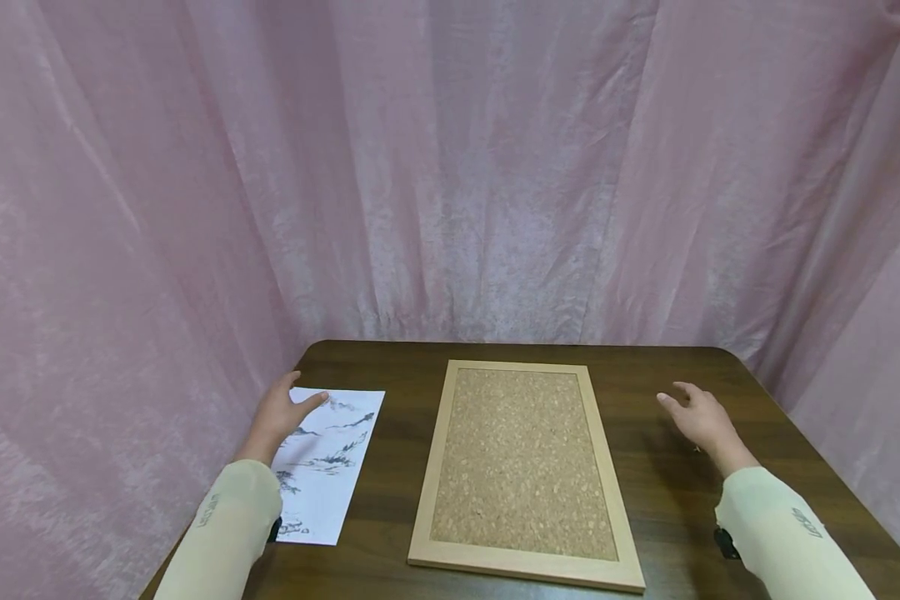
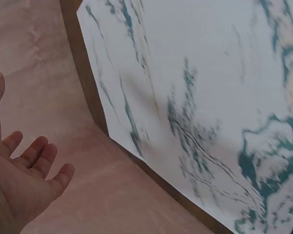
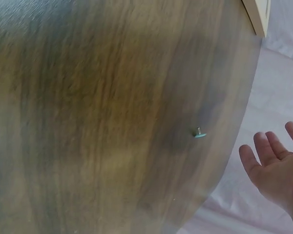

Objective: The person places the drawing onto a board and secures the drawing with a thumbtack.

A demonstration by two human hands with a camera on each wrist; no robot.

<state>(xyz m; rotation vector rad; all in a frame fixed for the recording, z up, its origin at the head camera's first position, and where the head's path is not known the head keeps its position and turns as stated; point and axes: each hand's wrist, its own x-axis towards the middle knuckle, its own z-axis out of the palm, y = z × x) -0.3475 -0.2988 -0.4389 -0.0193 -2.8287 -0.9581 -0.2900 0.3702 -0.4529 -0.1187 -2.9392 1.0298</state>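
My left hand (image 1: 279, 419) hovers over the left edge of a white sheet of paper (image 1: 326, 492) printed with an ink landscape of mountains and trees. Its thumb and fingers are spread, with nothing between them. On the right, my right hand (image 1: 707, 425) is held above the table, fingers relaxed and empty. In the right wrist view, a small thumbtack (image 3: 199, 133) with a greenish head lies on the wood near that hand, its pin pointing up. Between the hands lies a cork board (image 1: 521, 458) in a pale wooden frame.
The dark brown wooden table (image 1: 375, 358) has rounded far corners. Pink velvety curtains (image 1: 495, 167) hang behind it and along both sides. A corner of the board's frame (image 3: 258, 17) shows at the top of the right wrist view.
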